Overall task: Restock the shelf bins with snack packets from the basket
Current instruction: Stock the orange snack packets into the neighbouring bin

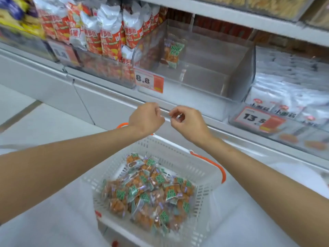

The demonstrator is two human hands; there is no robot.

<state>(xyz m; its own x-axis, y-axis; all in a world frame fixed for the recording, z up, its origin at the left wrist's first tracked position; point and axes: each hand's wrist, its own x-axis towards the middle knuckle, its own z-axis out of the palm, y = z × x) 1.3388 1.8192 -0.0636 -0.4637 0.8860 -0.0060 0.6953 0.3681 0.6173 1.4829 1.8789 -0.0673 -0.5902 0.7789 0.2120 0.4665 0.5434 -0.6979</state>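
Orange-and-green packets (147, 195) fill the basket (201, 175) below the shelf (187, 98) edge, so left hand (146, 118) and right hand (188, 120), both loosely curled on nothing, should dip, pinch one, and set it deep in the clear bin (236, 82).

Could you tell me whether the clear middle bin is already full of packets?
No, the bin holds only one packet, while many more lie in the basket.
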